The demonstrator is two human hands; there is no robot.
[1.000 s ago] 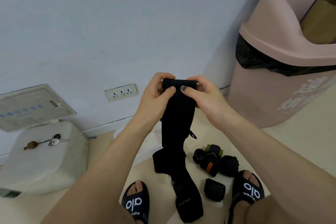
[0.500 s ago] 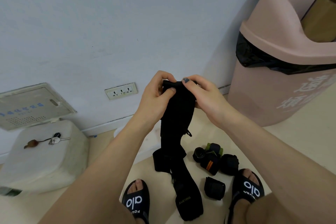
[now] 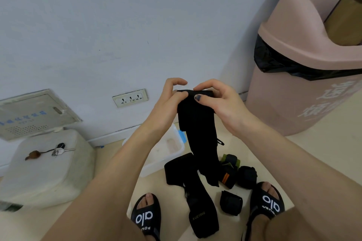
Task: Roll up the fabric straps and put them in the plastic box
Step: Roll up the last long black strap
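Observation:
A long black fabric strap (image 3: 201, 135) hangs in front of me, its top end folded over between both hands. My left hand (image 3: 168, 103) pinches the top edge from the left with thumb and fingers. My right hand (image 3: 217, 101) pinches the same edge from the right. The strap's lower end dangles just above the floor. Below it another black strap (image 3: 195, 201) lies unrolled on the floor. Several rolled straps (image 3: 235, 176) sit beside my right foot. The clear plastic box (image 3: 168, 154) stands on the floor, partly hidden behind my left forearm.
A pink waste bin (image 3: 305, 76) with a black liner stands at the right by the wall. A white block (image 3: 45, 168) with keys (image 3: 58, 149) on it is at the left. My feet wear black sandals (image 3: 147, 219) on either side of the straps.
The top of the strap has been folded over a little more, and the hanging end has risen slightly off the floor. Both hands stay at the same height.

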